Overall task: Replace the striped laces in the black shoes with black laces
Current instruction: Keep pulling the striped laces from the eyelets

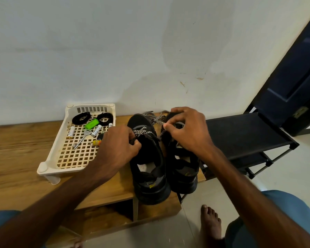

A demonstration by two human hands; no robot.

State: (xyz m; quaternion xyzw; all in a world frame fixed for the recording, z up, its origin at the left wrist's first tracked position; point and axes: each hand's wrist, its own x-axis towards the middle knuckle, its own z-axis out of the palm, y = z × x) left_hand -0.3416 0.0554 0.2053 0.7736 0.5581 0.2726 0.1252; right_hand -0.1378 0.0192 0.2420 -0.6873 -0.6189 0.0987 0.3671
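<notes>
1. The black shoes [149, 176] stood side by side on the wooden bench [16, 149], heels toward me, at 3 o'clock of the tray [49, 156].
2. My left hand [118, 145] was curled, pinching the striped laces [151, 117] at the top of the left shoe. My right hand [188, 129], at its 2 o'clock, pinched a strand between thumb and forefinger.
3. I judged the unlacing would go best one crossing at a time from the top, with one hand steadying the shoe so the tips would not snag.
4. The black laces [81, 118] lay coiled at the tray's 12 o'clock end, untouched.
5. My hands covered the eyelets, so I could not count the crossings left, nor tell which shoe the right-hand strand belonged to.
</notes>
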